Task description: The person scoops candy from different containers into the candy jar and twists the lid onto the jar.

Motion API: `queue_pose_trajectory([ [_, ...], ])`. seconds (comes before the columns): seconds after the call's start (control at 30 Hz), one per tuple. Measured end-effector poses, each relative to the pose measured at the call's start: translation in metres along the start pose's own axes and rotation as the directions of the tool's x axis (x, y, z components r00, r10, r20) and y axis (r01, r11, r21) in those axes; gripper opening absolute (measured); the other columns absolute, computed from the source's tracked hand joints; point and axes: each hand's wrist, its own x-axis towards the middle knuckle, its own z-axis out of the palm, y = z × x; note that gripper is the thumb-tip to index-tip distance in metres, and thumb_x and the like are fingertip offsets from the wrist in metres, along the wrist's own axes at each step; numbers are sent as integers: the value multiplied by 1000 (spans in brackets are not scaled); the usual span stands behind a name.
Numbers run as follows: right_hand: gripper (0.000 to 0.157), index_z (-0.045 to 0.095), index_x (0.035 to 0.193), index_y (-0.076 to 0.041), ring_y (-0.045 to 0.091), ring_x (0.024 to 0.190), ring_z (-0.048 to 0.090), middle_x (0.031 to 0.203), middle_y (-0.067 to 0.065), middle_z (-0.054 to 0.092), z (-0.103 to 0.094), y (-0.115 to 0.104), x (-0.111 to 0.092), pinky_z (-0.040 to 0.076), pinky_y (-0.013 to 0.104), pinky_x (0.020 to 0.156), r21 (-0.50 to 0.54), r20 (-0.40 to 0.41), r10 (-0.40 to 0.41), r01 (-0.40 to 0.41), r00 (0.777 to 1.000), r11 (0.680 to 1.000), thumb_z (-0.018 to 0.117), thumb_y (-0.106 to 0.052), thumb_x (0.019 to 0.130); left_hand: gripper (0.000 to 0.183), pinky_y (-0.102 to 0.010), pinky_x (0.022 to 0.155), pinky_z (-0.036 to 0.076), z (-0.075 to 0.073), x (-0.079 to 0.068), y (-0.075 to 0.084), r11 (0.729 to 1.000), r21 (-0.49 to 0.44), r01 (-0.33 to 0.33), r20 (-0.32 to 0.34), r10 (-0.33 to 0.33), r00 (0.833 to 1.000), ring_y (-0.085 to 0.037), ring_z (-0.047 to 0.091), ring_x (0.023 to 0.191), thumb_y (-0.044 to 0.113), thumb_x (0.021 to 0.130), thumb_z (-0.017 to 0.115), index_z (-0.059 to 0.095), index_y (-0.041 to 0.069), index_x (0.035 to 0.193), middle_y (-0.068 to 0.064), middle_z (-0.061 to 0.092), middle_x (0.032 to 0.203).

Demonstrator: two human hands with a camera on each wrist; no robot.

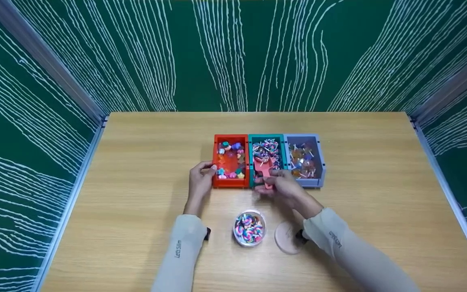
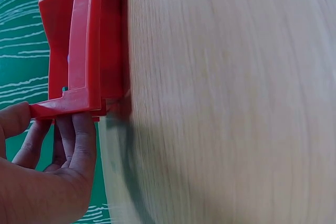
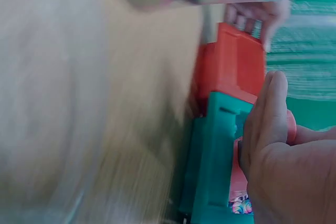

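My left hand grips the left wall of a red bin, thumb on the rim and fingers against the outside, also plain in the left wrist view. Small coloured charms lie in that bin. My right hand holds a pink scoop by its handle. The scoop is tilted down into the middle teal bin, its head among tiny striped lollipop-shaped pieces. In the right wrist view the fingers hide much of the scoop.
A grey-lilac bin with more lollipop-shaped pieces adjoins the teal one. Nearer me stands a clear round tub of colourful swirled pieces. A pale round lid lies right of it, partly under my right wrist. Green walls surround the wooden table.
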Motion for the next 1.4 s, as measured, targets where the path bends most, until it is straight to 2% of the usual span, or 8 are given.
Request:
queue_pose_trajectory([
  [0.13,38,37,147,8,22,84,79,107,16,75,-1,-5,2,62,30,83,74,-14,37,-35,999,997,42,4,109,20,-35,89,51,-1,0,0,1000,-3,-7,-3,7,1000,-31,67,101,1,98,68,76,-7,114,-22,74,111],
  [0.23,40,35,148,10,22,82,78,105,16,75,0,-4,3,63,31,82,36,-13,21,-21,1000,999,42,4,109,20,-33,87,50,-2,1,0,1000,1,-12,-9,12,1000,-30,67,99,1,97,68,76,-7,113,-21,74,111],
  [0.37,43,30,148,17,20,75,77,99,16,75,2,4,3,64,31,79,-51,0,-47,47,999,998,39,8,107,20,-34,88,52,-2,0,0,1000,5,-26,-3,26,1000,-31,69,101,1,97,68,75,-9,113,-23,74,111],
  [0.5,45,31,148,19,19,74,76,97,16,74,2,12,2,64,31,77,-92,5,-89,89,996,992,36,11,104,21,-36,90,54,-2,-1,-1,1000,3,-27,2,27,1000,-33,70,103,0,97,68,74,-11,114,-24,74,113],
  [0.67,42,36,147,18,20,78,76,101,16,73,0,14,0,64,31,80,-81,-9,-88,87,996,993,37,8,107,21,-41,95,54,-2,-1,-1,1000,11,-24,5,24,1000,-35,69,107,1,98,67,74,-9,115,-23,74,115],
  [0.93,36,40,143,16,21,81,77,108,18,72,3,11,3,63,33,85,9,-21,-65,65,998,998,39,5,109,21,-45,100,50,-2,1,-1,1000,11,-11,6,11,1000,-36,66,111,1,98,67,74,-9,116,-23,74,116],
  [1.17,34,42,141,15,19,78,76,103,16,73,1,17,3,64,31,80,-70,-37,-80,77,996,995,40,6,108,21,-46,100,51,-2,0,0,1000,19,-14,17,14,1000,-36,67,109,1,98,67,74,-9,115,-23,74,114],
  [1.4,28,47,135,13,20,79,76,104,16,73,-2,18,0,64,32,80,-97,-29,-107,104,994,990,41,6,108,20,-40,93,52,-1,0,2,1000,9,-2,1,2,1000,-34,68,103,1,97,68,74,-9,114,-23,74,111],
])
